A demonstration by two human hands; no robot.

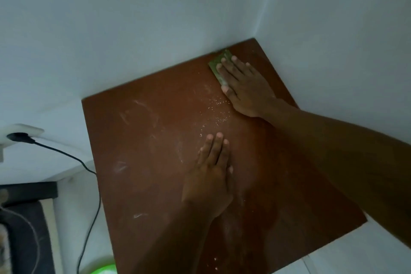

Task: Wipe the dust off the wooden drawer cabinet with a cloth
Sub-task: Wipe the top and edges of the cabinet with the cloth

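While right hand presses cloth flat | left hand spread on cabinet

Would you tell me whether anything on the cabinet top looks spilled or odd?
Yes: white specks lie scattered on the cabinet top, with pale smears toward its left. The cloth under the right hand is at the far corner.

The scene is dimly and evenly lit, and a cool bluish cast is seen on the white walls. A weak reddish sheen and glinting dust specks are caught midway on the wooden cabinet top, which is darkened toward its near edge. Everything is softly blurred.
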